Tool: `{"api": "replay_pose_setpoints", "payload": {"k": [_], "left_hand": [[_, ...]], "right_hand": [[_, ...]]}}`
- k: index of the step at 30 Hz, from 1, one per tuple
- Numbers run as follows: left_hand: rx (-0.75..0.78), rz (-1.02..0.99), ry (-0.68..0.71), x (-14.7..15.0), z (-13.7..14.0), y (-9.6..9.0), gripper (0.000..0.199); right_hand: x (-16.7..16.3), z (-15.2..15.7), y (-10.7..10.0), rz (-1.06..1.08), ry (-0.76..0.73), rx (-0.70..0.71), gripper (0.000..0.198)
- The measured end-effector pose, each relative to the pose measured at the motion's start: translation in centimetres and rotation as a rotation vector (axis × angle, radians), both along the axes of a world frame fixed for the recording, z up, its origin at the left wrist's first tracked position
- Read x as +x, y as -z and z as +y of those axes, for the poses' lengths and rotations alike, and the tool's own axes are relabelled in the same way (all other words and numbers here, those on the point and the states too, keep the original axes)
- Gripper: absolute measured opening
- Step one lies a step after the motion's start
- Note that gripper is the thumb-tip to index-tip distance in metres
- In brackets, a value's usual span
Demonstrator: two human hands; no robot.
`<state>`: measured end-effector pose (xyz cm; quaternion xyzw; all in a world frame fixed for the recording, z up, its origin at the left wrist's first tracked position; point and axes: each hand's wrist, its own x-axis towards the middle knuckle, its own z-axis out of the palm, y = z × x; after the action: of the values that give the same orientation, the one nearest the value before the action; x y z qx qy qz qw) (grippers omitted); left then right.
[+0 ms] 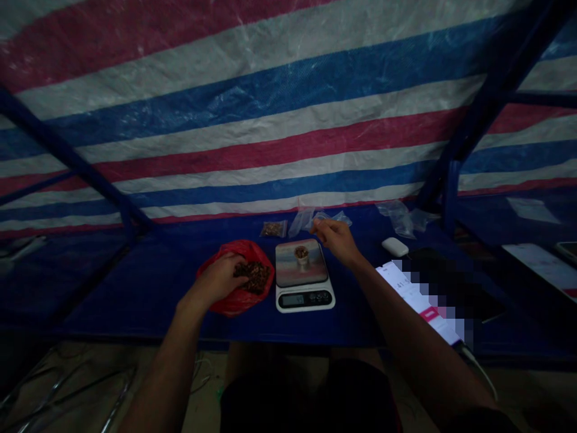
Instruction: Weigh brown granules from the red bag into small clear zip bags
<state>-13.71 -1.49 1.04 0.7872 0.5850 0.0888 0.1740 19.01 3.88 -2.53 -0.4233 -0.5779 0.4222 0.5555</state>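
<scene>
My left hand reaches into a red plastic bag of small brown pieces. Its thumb and fingers are apart on the pieces, with some fingertips hidden. Right of the bag stands a digital scale with a metal plate and a lit display too dim to read surely. On its plate sits a small pale cup filled with brown pieces. Just beyond the plate's right corner my right hand is raised with fingers curled and pressed together. Whatever they may hold is too small to make out.
Behind the scale lie a small filled zip bag and clear plastic bags. More clear bags lie farther right. A white earbud case and a lit phone are beside my right forearm. Striped sheeting hangs behind the blue table.
</scene>
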Motion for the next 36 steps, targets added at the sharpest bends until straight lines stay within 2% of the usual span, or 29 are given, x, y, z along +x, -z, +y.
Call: {"api": "replay_pose_setpoints", "payload": {"k": [3,8,20,26,36], "left_hand": [[0.035,0.008,0.026,0.5,0.1,0.4,0.014],[0.011,0.025,0.024,1.4,0.0,-0.1,0.019],[0.000,-0.101,0.039,0.2,-0.4,-1.9,0.023],[0.010,-0.098,0.022,-0.3,-0.3,-1.3,0.025],[-0.022,-0.201,0.033,-0.2,-0.3,-0.6,0.024]], "right_hand": [[-0.1,0.1,0.4,-0.016,-0.008,-0.001,0.050],[-0.2,0.5,0.8,-0.002,-0.015,0.006,0.051],[-0.1,0.1,0.3,0.002,-0.018,0.012,0.049],[-0.1,0.2,0.5,-0.004,-0.036,0.020,0.050],[-0.2,0.3,0.6,0.007,-0.042,-0.006,0.047]]}}
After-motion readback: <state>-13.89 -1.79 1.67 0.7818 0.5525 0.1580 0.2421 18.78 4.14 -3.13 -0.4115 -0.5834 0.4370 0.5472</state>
